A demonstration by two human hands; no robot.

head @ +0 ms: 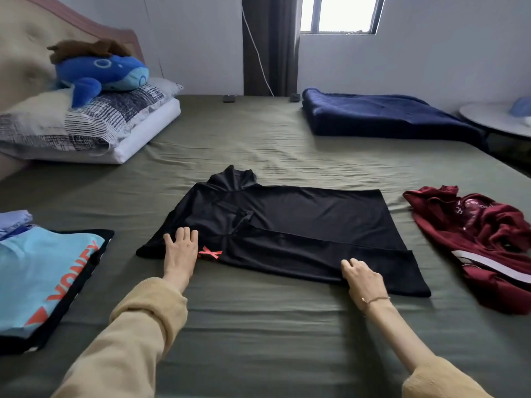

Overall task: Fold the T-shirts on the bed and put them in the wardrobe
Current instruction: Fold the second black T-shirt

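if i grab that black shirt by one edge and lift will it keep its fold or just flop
Probably flop. The black T-shirt lies thin and flat on the bed sheet, creased, with nothing stiff about it. Its smooth sheen suggests a slick fabric, so the folded layers may slide apart. It looks light: the left hand rests flat on it, and the right hand is at its near edge.

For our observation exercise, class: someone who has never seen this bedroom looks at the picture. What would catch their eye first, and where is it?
First, the black T-shirt spread mid-bed on the olive sheet, with the left hand flat on its sleeve end and the right hand curled at its near edge. Next, the blue plush whale atop the pillows at upper left, and the crumpled maroon shirt at right.
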